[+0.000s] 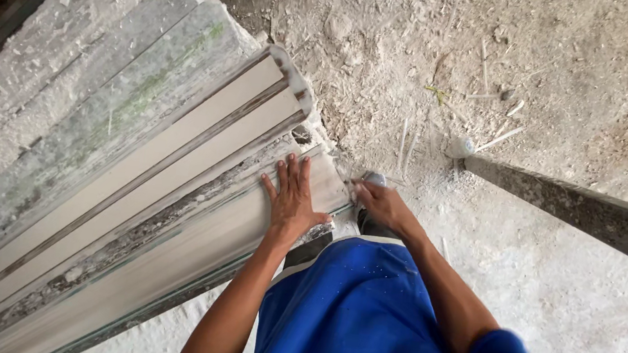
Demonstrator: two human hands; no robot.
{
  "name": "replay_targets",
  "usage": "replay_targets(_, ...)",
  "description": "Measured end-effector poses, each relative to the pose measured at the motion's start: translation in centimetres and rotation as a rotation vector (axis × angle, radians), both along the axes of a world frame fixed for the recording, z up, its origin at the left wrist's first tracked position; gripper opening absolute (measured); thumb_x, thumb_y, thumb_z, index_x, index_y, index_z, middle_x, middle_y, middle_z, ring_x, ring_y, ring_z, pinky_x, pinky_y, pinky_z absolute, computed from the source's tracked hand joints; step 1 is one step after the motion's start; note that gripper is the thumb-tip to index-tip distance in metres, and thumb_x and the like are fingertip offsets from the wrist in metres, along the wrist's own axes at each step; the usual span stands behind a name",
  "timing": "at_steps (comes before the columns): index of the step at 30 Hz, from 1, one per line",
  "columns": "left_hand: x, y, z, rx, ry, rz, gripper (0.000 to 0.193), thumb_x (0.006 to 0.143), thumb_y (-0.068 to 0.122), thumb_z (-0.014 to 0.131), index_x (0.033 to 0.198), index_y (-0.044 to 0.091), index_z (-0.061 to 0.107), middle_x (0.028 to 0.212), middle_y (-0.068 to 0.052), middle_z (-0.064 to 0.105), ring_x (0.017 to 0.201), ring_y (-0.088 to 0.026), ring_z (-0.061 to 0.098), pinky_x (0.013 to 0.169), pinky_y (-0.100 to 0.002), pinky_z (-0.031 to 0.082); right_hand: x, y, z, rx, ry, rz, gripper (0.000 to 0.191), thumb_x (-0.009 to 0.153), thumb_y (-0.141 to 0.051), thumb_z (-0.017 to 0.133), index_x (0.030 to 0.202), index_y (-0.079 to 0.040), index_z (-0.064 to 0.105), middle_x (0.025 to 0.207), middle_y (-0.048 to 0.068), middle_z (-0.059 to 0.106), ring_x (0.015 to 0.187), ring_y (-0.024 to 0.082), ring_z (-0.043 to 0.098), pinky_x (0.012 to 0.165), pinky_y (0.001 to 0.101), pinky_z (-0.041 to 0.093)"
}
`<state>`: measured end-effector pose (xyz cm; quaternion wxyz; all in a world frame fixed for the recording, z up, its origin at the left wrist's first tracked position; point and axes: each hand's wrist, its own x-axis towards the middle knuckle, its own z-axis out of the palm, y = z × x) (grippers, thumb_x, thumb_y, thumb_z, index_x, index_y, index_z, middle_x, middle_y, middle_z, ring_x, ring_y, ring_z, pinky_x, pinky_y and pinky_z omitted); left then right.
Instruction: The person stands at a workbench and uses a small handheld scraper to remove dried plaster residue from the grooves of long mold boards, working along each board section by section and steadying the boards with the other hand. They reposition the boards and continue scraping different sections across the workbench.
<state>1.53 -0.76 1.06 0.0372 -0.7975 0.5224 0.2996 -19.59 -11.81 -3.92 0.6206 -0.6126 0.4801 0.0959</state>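
While a long stack of pale stone strips (129,211) lies slantwise over a dusty slab bench (64,85), the person in blue presses the left hand (293,198) flat on the nearest strip's end, fingers spread and straight, so the step in hand looks like steadying or squaring the stack. Smaller still, the right hand (382,202) curls its fingers over that end's corner, above the dust-strewn floor (576,88); any shift would need a firm grip from both hands. No containers show.
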Motion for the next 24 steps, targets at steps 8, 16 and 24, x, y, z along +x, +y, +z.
replay_targets(8, 0.5, 0.0, 0.1, 0.023, 0.006, 0.023, 0.153, 0.054, 0.055, 0.098, 0.16, 0.01, -0.004, 0.17, -0.022, 0.0, 0.156, -0.046, 0.001, 0.116, -0.077, -0.004, 5.0, -3.1, 1.6, -0.113, -0.074, 0.087, 0.045, 0.107, -0.044, 0.05, 0.135, -0.013, 0.067, 0.11, 0.02, 0.076, 0.1, 0.028, 0.072, 0.089, 0.0419, 0.055)
replay_targets(16, 0.7, 0.0, 0.7, 0.023, -0.004, 0.051, 0.151, 0.053, 0.055, 0.097, 0.159, 0.01, 0.0, 0.17, -0.019, 0.003, 0.157, -0.043, 0.003, 0.116, -0.077, -0.004, 1.5, -1.8, 3.3, -0.103, -0.272, 0.049, 0.047, 0.105, -0.043, 0.054, 0.134, -0.009, 0.066, 0.106, 0.018, 0.076, 0.097, 0.025, 0.071, 0.086, 0.0423, 0.055)
replay_targets(24, 0.9, -0.6, 1.0, 0.052, -0.05, 0.024, 0.153, 0.051, 0.058, 0.096, 0.16, 0.01, 0.001, 0.171, -0.018, 0.001, 0.158, -0.042, 0.001, 0.116, -0.078, -0.004, 9.1, -7.9, 4.8, -0.211, -0.164, -0.081, 0.05, 0.108, -0.043, 0.045, 0.142, -0.01, 0.06, 0.084, 0.02, 0.072, 0.081, 0.025, 0.071, 0.078, 0.0423, 0.056)
